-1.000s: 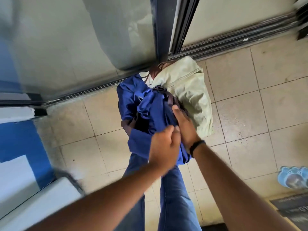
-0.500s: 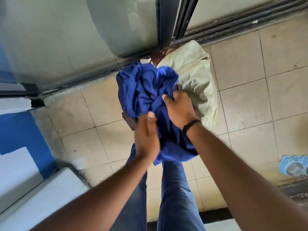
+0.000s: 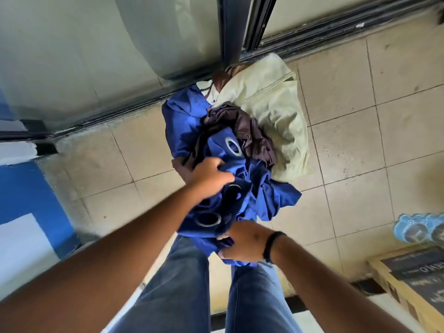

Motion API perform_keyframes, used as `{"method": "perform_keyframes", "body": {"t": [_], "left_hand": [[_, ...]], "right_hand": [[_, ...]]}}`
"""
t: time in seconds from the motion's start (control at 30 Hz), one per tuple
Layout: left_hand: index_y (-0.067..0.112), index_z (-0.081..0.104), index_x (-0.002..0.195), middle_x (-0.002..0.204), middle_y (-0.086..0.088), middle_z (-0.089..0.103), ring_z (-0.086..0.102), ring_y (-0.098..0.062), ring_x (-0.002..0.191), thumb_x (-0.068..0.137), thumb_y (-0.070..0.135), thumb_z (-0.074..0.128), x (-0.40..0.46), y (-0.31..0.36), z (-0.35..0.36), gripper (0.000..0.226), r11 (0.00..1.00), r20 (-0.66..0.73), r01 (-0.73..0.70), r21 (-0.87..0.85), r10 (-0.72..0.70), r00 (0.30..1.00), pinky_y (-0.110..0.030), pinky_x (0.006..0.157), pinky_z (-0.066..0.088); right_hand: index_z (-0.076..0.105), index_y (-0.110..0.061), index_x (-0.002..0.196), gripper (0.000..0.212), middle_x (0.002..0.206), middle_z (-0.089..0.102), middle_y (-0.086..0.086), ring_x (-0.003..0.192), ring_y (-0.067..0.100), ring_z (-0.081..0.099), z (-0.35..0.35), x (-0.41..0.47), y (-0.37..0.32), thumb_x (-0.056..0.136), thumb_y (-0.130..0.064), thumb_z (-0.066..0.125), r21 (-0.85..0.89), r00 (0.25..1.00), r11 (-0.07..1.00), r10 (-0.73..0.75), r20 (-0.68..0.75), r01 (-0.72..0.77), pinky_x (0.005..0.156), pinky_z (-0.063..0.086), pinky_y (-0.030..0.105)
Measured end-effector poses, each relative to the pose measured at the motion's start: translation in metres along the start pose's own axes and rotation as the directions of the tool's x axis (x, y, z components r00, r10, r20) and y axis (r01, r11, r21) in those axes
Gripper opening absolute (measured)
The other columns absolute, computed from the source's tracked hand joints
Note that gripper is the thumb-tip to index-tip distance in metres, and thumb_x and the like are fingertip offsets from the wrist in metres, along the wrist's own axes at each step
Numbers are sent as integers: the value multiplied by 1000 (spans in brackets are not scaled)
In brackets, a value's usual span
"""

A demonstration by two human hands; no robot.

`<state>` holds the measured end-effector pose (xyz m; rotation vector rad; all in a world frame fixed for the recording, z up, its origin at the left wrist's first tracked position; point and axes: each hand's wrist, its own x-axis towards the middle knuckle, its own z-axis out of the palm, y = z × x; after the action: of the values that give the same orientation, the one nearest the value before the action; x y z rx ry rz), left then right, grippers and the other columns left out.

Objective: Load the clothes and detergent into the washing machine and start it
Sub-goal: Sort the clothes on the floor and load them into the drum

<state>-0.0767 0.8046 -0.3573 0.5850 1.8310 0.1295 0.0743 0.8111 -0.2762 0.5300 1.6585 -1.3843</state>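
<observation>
Head view, looking down your own arms: you stand over a heap of laundry on the tiled floor (image 3: 348, 212), both hands buried in a blue curtain (image 3: 262, 195) with metal eyelets (image 3: 207, 219). Your left hand (image 3: 209, 175) curls into the bunched cloth at the top of the gather; your right hand (image 3: 242, 245), banded at the wrist, pinches the lower fold nearer your legs. Beyond your left hand, touching the curtain, lie a brown garment (image 3: 252, 133) and a pale green cloth (image 3: 276, 111), pushed against the sliding-door track (image 3: 120, 114).

Judged from the folds, the curtain is soft, limp and bulky rather than heavy. It will sag and trail wherever it is unsupported, and the eyelets add hard, stiff spots that may clink or snag. Take hold where the cloth is thickest, gathering loose tails in toward your hands, and expect the brown garment to ride up with it, since the two look tangled.

Both arms reach forward and down, the left crossing slightly inward above the right. No washing machine can be made out for certain.
</observation>
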Motion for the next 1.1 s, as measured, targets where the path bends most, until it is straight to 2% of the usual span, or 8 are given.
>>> {"method": "perform_keyframes", "body": {"t": [0.27,0.43,0.57,0.67,0.73,0.83,0.93,1.1], "left_hand": [[9,59,76,60,4,49,44,-9,61,65,32,61,-113,-5,82,25,933,240,70,-354,18,971,-35,64,38],[12,65,76,68,-14,51,44,-17,63,72,26,67,-173,24,92,15,923,668,51,-381,237,705,-31,63,33],[-3,65,91,85,-30,60,51,-20,75,80,32,68,-177,16,74,37,940,798,-27,-339,303,521,-37,73,38],[18,69,83,87,-2,67,66,-18,95,89,22,71,-126,1,55,7,935,633,44,-352,203,747,-35,93,51],[25,58,70,77,5,65,66,-20,84,91,31,70,-85,-16,40,25,961,125,111,-254,-81,989,-39,86,55],[19,57,81,85,-1,62,62,-19,80,82,60,69,-53,-32,13,42,922,-464,-203,-330,29,885,-33,76,52],[17,50,135,125,3,49,52,-12,112,73,52,83,-31,-7,3,78,879,-219,12,-476,-132,967,-27,97,43],[11,61,73,77,-8,63,61,-19,83,58,38,74,-35,14,26,34,997,206,78,7,-77,975,-31,70,39]], "right_hand": [[63,-15,109,26,109,67,14,103,34,62,-91,6,52,90,-31,60,199,683,963,268,-680,-180,84,48,35],[25,-15,149,103,144,44,21,130,40,47,-77,78,56,72,-60,76,159,860,926,378,-342,-344,102,45,47],[33,-10,137,65,120,57,17,112,41,58,-54,97,58,83,-19,67,52,839,932,347,-420,-359,76,47,41],[46,-14,113,40,106,61,12,102,38,60,-37,86,58,79,-17,67,157,828,961,277,-487,-229,71,42,36],[51,-16,105,36,107,67,11,100,36,61,-22,66,58,76,-23,72,152,824,978,202,-529,-142,71,38,32],[55,-22,91,29,89,69,2,82,27,61,3,19,53,70,-18,74,189,820,981,76,-567,40,67,35,27],[54,-21,79,22,69,57,-8,63,16,50,26,-22,40,65,-11,67,157,816,968,-72,-574,196,56,31,24],[54,-22,74,16,73,65,-1,63,13,49,38,-66,29,69,-13,66,63,899,985,-121,-420,162,54,32,23]]}}
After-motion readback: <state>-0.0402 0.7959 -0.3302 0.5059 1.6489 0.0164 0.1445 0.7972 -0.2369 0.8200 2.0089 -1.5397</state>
